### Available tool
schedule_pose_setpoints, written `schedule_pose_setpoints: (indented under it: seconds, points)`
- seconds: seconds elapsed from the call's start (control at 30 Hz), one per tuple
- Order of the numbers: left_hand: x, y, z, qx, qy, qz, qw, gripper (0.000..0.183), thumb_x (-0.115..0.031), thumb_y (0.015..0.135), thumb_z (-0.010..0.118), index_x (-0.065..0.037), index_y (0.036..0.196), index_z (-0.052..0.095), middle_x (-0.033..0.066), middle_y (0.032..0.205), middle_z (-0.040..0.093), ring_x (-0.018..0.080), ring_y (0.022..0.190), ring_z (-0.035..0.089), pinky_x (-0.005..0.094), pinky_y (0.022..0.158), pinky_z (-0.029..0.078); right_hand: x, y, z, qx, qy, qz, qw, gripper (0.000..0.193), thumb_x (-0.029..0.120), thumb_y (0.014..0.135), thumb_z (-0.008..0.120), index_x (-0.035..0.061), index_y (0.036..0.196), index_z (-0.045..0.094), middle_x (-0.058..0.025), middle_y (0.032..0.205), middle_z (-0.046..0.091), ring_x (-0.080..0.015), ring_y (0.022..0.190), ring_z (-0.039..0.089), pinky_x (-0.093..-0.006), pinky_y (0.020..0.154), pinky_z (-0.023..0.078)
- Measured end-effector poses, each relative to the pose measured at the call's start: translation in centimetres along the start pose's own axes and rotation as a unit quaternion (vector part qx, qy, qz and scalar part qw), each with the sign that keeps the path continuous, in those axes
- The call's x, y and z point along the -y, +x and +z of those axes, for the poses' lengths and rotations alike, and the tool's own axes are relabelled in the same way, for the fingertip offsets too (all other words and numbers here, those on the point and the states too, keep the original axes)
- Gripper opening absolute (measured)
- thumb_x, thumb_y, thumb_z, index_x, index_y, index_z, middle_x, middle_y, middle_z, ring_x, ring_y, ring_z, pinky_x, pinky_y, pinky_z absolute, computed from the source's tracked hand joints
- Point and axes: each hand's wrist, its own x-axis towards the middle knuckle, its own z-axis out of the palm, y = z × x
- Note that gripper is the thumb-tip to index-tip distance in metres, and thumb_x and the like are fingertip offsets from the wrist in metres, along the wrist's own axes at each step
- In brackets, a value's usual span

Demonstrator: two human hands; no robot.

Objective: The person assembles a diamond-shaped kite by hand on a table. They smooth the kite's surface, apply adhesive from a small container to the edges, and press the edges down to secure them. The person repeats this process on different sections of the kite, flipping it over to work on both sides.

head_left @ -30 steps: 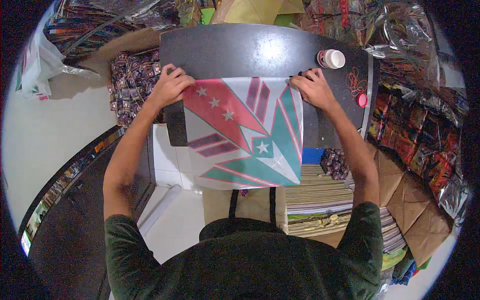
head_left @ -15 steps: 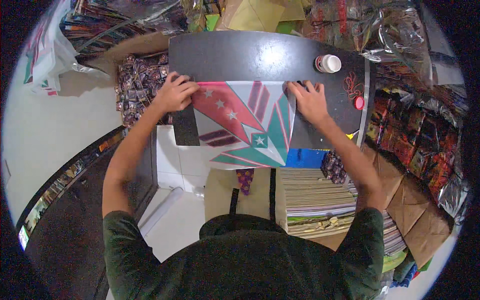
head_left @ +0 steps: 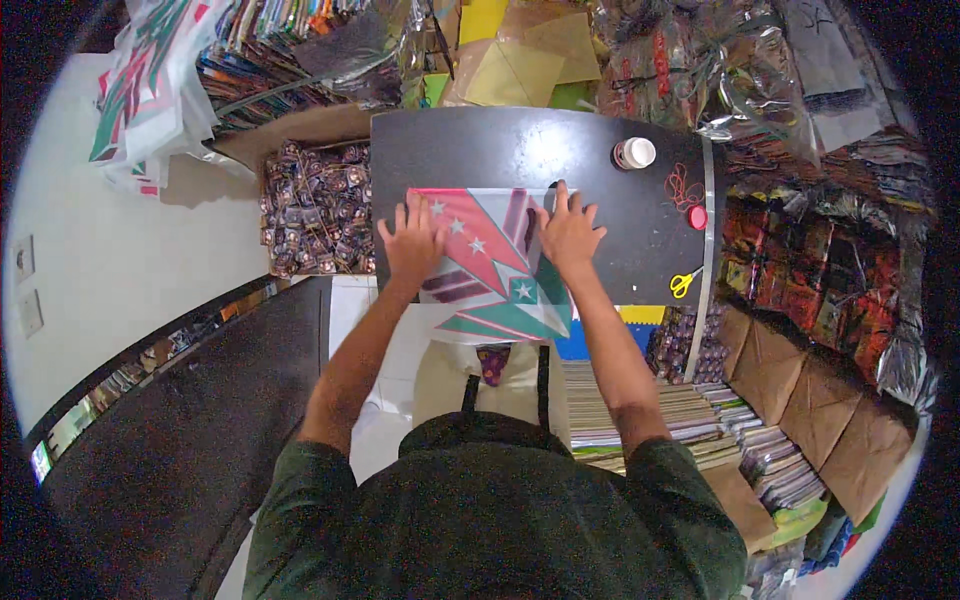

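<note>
A thin, see-through printed sheet point(head_left: 480, 240) in red, green and white, with white stars, lies on the dark tabletop. Its near part hangs over the table's front edge toward my lap. My left hand point(head_left: 414, 243) rests on the sheet's left side, palm down with fingers spread. On the right side, my right hand point(head_left: 571, 233) is laid flat, its fingers also apart, pointing to the far edge. Neither hand grips anything. Whether the sheet is plastic or cloth, I cannot tell.
On the dark table point(head_left: 450, 140) stand a white-lidded jar point(head_left: 634, 153), red string beside a round red lid point(head_left: 697, 217), and yellow scissors point(head_left: 682, 284). A box of small wrapped items point(head_left: 320, 205) sits to the left. Stacked sheets point(head_left: 640, 405) lie below right.
Both hands have let go of the sheet's far corners and now lie flat on it, closer together. The view has shifted, and the yellow scissors show fully.
</note>
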Motion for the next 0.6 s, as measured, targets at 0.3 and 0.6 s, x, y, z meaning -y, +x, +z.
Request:
schedule_pose_setpoints:
  seconds: [0.3, 0.6]
  points:
    - [-2.6, -0.1, 0.5, 0.050, -0.051, -0.104, 0.992, 0.079, -0.055, 0.098, 0.059, -0.004, 0.156, 0.044, 0.0087, 0.164, 0.040, 0.0360, 0.146, 0.040, 0.0691, 0.110, 0.033, 1.9, 0.8, 1.8, 0.016, 0.110, 0.044, 0.993, 0.075, 0.058, 0.103, 0.053, 0.0163, 0.162, 0.034, -0.0386, 0.156, 0.038, -0.0498, 0.144, 0.042, -0.0672, 0.108, 0.041]
    - [-2.0, 0.2, 0.1, 0.075, -0.070, -0.115, 0.988, 0.081, -0.059, 0.099, 0.057, -0.008, 0.159, 0.041, 0.0099, 0.168, 0.033, 0.0415, 0.148, 0.038, 0.0717, 0.111, 0.031, 3.7, 0.8, 2.5, 0.006, 0.120, 0.092, 0.988, 0.079, 0.059, 0.102, 0.053, 0.0182, 0.165, 0.030, -0.0404, 0.162, 0.026, -0.0524, 0.151, 0.029, -0.0727, 0.117, 0.024]
